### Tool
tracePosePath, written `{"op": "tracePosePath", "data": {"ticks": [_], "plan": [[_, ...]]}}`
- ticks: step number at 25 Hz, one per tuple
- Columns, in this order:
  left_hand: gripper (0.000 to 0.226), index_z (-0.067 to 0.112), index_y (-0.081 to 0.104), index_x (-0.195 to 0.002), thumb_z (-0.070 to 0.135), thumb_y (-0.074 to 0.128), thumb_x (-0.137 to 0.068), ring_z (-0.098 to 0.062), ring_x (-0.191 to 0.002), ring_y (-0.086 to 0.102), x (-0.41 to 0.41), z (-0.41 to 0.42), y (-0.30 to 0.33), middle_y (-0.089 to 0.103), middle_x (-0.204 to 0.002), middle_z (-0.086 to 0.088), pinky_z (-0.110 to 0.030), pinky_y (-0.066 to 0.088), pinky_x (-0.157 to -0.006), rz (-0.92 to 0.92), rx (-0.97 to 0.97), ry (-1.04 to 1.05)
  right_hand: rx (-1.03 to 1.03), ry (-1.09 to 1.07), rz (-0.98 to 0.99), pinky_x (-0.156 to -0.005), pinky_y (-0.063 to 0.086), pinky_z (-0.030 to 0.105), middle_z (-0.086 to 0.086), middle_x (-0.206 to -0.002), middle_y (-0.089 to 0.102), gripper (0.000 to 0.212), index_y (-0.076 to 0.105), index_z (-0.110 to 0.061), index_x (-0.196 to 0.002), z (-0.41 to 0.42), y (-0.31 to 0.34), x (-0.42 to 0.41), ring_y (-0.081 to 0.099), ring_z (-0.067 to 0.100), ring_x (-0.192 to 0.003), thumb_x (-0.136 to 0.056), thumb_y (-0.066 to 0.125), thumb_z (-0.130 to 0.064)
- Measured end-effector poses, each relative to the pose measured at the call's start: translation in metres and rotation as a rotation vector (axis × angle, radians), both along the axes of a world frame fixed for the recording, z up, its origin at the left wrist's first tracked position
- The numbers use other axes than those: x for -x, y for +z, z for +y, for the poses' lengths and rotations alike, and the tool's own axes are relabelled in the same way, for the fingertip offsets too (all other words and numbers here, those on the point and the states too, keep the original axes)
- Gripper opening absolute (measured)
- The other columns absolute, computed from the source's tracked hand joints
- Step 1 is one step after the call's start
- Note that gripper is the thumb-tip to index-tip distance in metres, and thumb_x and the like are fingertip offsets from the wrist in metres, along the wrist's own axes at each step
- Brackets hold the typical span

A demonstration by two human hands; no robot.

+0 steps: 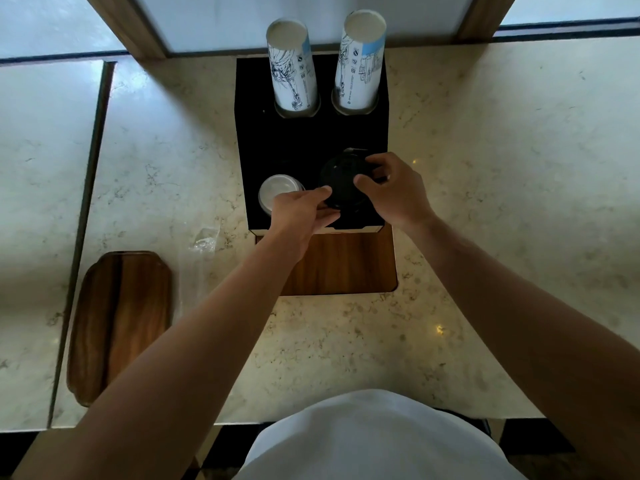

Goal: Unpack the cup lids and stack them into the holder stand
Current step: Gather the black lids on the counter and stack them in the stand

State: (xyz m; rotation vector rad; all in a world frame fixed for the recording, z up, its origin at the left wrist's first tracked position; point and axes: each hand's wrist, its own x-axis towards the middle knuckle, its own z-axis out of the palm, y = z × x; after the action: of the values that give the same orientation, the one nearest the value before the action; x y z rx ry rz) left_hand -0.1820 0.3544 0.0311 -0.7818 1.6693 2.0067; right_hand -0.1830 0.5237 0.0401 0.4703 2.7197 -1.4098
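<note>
– How are the hands set?
– Both close on the stack of black lids (341, 183): the right hand (398, 192) curls fingers over its far and right edge, the left hand (299, 216) pinches its near left edge. Two grips keep a loose stack straight, I'd judge, over the holder's near right slot.
– And the holder?
– A matte black box (277, 140) at the desk's (485, 168) far edge, on a wood board (339, 265). A clear lid stack (278, 194) fills the near left slot; two tall printed paper cup stacks (294, 71) stand in the far slots.
– The wrapping?
– Crinkled clear plastic (206, 239) lies left of the box, beside a rounded wooden tray (121, 320).
</note>
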Motion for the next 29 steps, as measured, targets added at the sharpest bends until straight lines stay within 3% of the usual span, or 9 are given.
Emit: {"op": "tracePosePath", "data": {"ticks": [3,5,7,11,15,19,22,25,29], "plan": [[0.030,-0.002,0.062,-0.117,0.016,0.070,-0.095,-0.026,-0.082,0.079,0.004,0.005,-0.005,0.076,-0.098,-0.021,-0.042,0.064,-0.082,-0.013,0.077,-0.024,0.014,-0.051,0.005,-0.060,0.041,0.001,-0.010,-0.100,0.068,0.039,0.062,-0.021,-0.124,-0.002,-0.007,-0.001,0.063,-0.002,-0.080,-0.089,0.067,-0.036],[0.036,0.005,0.056,-0.127,0.022,0.068,-0.097,-0.025,-0.076,0.078,0.005,0.005,-0.008,0.076,-0.093,-0.019,-0.041,0.065,-0.076,0.067,0.202,-0.100,-0.024,-0.060,0.030,-0.064,0.044,0.001,-0.005,-0.103,0.072,0.037,0.063,-0.018,-0.124,-0.004,-0.009,0.001,0.066,0.002,-0.081,-0.091,0.066,-0.033],[0.036,0.014,0.055,-0.132,0.028,0.062,-0.100,-0.022,-0.068,0.077,0.007,0.004,-0.012,0.076,-0.088,-0.014,-0.042,0.065,-0.070,0.179,0.364,-0.182,-0.076,-0.038,0.048,-0.077,0.053,0.015,0.000,-0.109,0.075,0.036,0.063,-0.015,-0.126,-0.008,-0.012,0.001,0.070,0.012,-0.092,-0.094,0.063,-0.031],[0.032,0.013,0.061,-0.129,0.030,0.056,-0.102,-0.010,-0.058,0.074,0.009,-0.002,-0.018,0.074,-0.077,-0.003,-0.037,0.065,-0.058,0.325,0.598,-0.301,-0.197,0.033,0.055,-0.089,0.057,0.038,0.007,-0.112,0.074,0.036,0.061,-0.012,-0.131,-0.017,-0.016,0.002,0.070,0.022,-0.102,-0.098,0.056,-0.028],[0.024,0.009,0.066,-0.109,0.029,0.053,-0.104,-0.006,-0.053,0.071,0.008,0.001,-0.020,0.072,-0.069,0.000,-0.039,0.064,-0.053,0.410,0.722,-0.412,-0.290,0.040,0.082,-0.091,0.054,0.036,0.009,-0.116,0.072,0.039,0.058,-0.011,-0.136,-0.020,-0.018,0.001,0.064,0.026,-0.109,-0.101,0.052,-0.026],[0.032,0.007,0.067,-0.096,0.033,0.050,-0.104,-0.016,-0.056,0.072,0.013,0.006,-0.021,0.074,-0.075,-0.007,-0.042,0.062,-0.055,0.439,0.888,-0.536,-0.353,0.042,0.047,-0.088,0.049,0.034,0.009,-0.119,0.071,0.040,0.056,-0.013,-0.138,-0.018,-0.019,0.005,0.062,0.028,-0.112,-0.101,0.051,-0.027],[0.026,0.007,0.065,-0.105,0.029,0.051,-0.104,-0.020,-0.058,0.073,0.015,0.009,-0.021,0.074,-0.081,-0.010,-0.042,0.063,-0.056,0.438,0.889,-0.556,-0.357,0.061,0.008,-0.089,0.053,0.035,0.011,-0.122,0.070,0.041,0.057,-0.013,-0.138,-0.015,-0.022,0.007,0.067,0.027,-0.110,-0.101,0.051,-0.028],[0.022,0.010,0.061,-0.120,0.023,0.051,-0.105,-0.018,-0.050,0.071,0.013,0.010,-0.022,0.073,-0.080,-0.010,-0.040,0.062,-0.048,0.453,0.816,-0.540,-0.346,0.074,-0.003,-0.088,0.055,0.034,0.011,-0.120,0.071,0.041,0.058,-0.013,-0.138,-0.013,-0.024,0.009,0.068,0.026,-0.107,-0.101,0.051,-0.028],[0.027,0.013,0.059,-0.130,0.021,0.053,-0.104,-0.017,-0.045,0.069,0.013,0.010,-0.025,0.073,-0.074,-0.009,-0.039,0.060,-0.044,0.455,0.792,-0.531,-0.358,0.096,-0.036,-0.076,0.053,0.031,0.012,-0.111,0.074,0.039,0.059,-0.012,-0.136,-0.014,-0.026,0.009,0.070,0.028,-0.097,-0.102,0.049,-0.028]]}}
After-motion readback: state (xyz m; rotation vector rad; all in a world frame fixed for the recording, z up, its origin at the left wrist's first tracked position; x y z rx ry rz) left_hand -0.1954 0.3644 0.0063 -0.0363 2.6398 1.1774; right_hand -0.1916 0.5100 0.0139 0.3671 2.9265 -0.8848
